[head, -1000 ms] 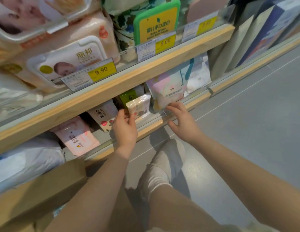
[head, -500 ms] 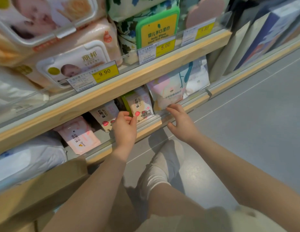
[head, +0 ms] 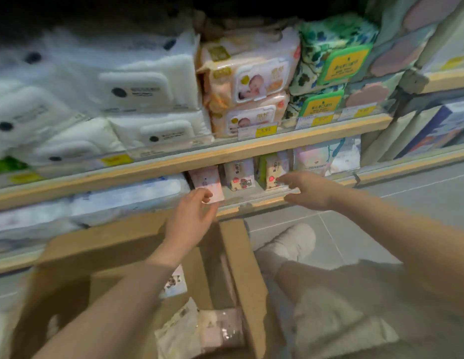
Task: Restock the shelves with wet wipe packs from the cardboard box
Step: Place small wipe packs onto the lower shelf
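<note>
- Since a second ago the left hand has left the small green-edged upright wipe pack and now pinches the pink flat wipe pack at its 12 o'clock.
- The right hand, fingers spread, now reaches to the green-edged pack at its 10 o'clock.
- The open brown cardboard box, at 6 o'clock, holds more packs, so restocking likely continues.

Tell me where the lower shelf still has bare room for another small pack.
Bare shelf floor shows in front of the middle small pack, between the pink pack by the left hand and the green-edged pack near the right hand. Further left, large white packs fill the shelf.
</note>
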